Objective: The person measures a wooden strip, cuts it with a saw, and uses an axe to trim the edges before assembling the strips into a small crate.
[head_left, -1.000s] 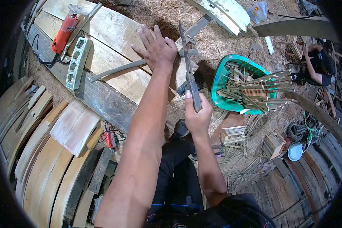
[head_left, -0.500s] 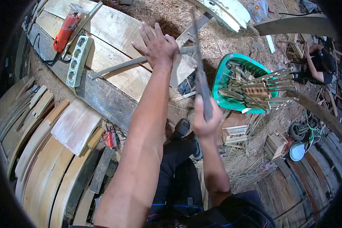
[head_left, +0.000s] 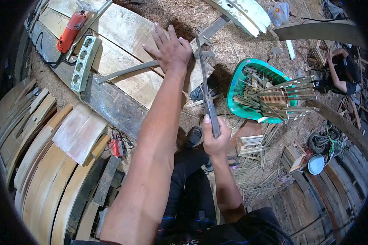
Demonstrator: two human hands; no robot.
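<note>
My left hand [head_left: 172,55] lies with fingers spread over a narrow wooden strip [head_left: 124,74], pressing it on the wide pale boards [head_left: 118,26] of the workbench. The strip's right end sticks out beyond my palm. In my closed right hand [head_left: 216,136] is the handle of a machete [head_left: 206,92], a long dark blade pointing up and away from me. Its blade passes close to the projecting end of the strip, just right of my left hand.
A red power tool [head_left: 72,32] and a white power strip [head_left: 82,65] lie on the bench's left. To the right stands a green basket [head_left: 232,96] full of wood strips. Stacked boards [head_left: 49,196] fill the lower left. Another person [head_left: 341,73] works at the far right.
My right hand has come down and slightly left, bringing the machete blade lower beside the strip's end. My left hand stays in place on the strip.
</note>
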